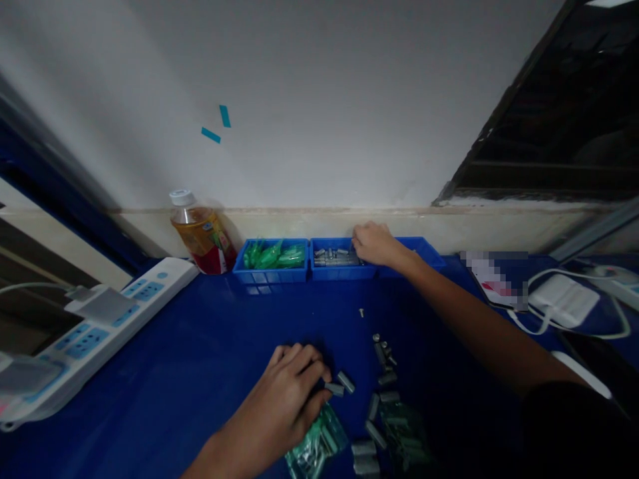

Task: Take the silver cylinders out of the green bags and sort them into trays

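Observation:
My left hand (297,386) is low over the table, fingers curled, with one end of a small grey metal cylinder (335,389) between thumb and fingertips. A second cylinder (346,382) lies just beyond it. Under the thumb is a green plastic bag (319,446) with cylinders in it. My right hand (374,243) reaches to the far side, its closed fingers bent down at the right part of the blue bin (344,273) of metal pieces. Its fingertips are partly hidden, and what they hold cannot be made out.
A blue bin of green bags (272,274), another blue bin (424,251) and a drink bottle (204,236) stand along the wall. Screws (362,312) and more cylinders (375,434) lie loose. A power strip (110,332) is left; a phone (494,283) and charger (564,301) are right.

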The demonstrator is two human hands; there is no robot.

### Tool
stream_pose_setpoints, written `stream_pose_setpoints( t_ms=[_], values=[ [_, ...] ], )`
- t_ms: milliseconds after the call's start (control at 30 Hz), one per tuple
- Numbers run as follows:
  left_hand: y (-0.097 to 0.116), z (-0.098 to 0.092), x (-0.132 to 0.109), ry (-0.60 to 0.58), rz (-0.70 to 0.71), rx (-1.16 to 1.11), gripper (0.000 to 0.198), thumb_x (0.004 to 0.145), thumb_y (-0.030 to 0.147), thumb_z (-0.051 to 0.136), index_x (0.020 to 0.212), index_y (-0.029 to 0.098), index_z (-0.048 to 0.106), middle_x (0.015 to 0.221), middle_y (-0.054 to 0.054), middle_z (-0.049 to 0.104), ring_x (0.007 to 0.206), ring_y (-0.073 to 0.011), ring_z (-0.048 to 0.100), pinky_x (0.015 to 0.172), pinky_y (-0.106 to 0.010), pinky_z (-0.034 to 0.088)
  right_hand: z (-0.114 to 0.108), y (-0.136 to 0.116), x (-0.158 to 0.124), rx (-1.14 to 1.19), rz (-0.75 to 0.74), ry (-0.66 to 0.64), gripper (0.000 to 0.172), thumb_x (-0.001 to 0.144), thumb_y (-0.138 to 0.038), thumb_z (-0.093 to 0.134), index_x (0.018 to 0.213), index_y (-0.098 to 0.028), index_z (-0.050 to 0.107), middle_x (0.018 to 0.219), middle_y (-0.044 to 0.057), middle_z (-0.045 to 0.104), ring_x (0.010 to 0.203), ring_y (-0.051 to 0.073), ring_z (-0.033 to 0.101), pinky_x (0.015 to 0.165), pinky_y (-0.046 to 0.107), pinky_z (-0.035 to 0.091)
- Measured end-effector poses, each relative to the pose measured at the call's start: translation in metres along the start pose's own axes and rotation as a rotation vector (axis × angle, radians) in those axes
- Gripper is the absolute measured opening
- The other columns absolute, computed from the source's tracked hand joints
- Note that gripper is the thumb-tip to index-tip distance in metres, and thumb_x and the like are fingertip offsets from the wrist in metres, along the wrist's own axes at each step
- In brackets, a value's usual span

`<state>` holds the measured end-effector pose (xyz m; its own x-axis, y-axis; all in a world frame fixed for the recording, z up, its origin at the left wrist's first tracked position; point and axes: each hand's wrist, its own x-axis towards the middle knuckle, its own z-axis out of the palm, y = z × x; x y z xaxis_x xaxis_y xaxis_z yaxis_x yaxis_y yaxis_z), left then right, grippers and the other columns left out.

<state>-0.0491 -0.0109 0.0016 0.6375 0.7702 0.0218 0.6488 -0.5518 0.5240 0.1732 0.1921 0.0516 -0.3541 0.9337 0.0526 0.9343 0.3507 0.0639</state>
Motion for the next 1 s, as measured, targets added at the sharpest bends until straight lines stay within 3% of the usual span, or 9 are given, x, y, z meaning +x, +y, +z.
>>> stream_pose_setpoints(
  t_ms=[333, 600, 833, 1000],
  values=[
    [-0.001, 0.0, -0.001, 0.021, 0.009, -0.011, 0.008, 0.088, 0.019, 0.051, 0.095, 0.021, 0.055, 0.097, -0.003, 0.057, 0.092, -0.0202, 0.051, 0.081, -0.035, 0.034, 0.014, -0.017, 0.008, -0.007, -0.002, -0.055, 0.032, 0.085, -0.024, 0.044, 0.108, -0.007, 0.057, 0.103, 0.021, 0.062, 0.106, 0.032, 0.05, 0.087, 0.041, 0.039],
    [-0.002, -0.001, -0.003, 0.007, -0.005, -0.005, 0.009, 0.089, 0.02, 0.05, 0.097, 0.022, 0.054, 0.1, -0.003, 0.057, 0.094, -0.0207, 0.051, 0.082, -0.036, 0.034, 0.009, -0.01, 0.008, 0.062, 0.041, 0.049, 0.028, 0.086, -0.023, 0.041, 0.1, -0.01, 0.062, 0.096, 0.018, 0.064, 0.101, 0.03, 0.052, 0.083, 0.038, 0.04],
    [-0.002, -0.001, -0.005, 0.008, -0.013, -0.006, 0.009, 0.089, 0.022, 0.05, 0.096, 0.022, 0.056, 0.099, -0.003, 0.057, 0.094, -0.0206, 0.05, 0.083, -0.036, 0.034, 0.014, -0.01, 0.008, 0.235, -0.041, 0.021, 0.019, 0.078, -0.018, 0.05, 0.087, -0.014, 0.066, 0.081, 0.005, 0.067, 0.071, 0.015, 0.058, 0.063, 0.023, 0.039],
    [-0.004, 0.0, -0.003, 0.029, 0.006, -0.021, 0.01, 0.089, 0.022, 0.05, 0.097, 0.022, 0.055, 0.098, -0.004, 0.057, 0.093, -0.0206, 0.051, 0.081, -0.035, 0.034, 0.021, -0.015, 0.012, 0.264, -0.122, -0.017, 0.017, 0.071, -0.012, 0.056, 0.083, -0.015, 0.067, 0.074, 0.003, 0.067, 0.064, 0.014, 0.056, 0.057, 0.022, 0.036]
  ],
)
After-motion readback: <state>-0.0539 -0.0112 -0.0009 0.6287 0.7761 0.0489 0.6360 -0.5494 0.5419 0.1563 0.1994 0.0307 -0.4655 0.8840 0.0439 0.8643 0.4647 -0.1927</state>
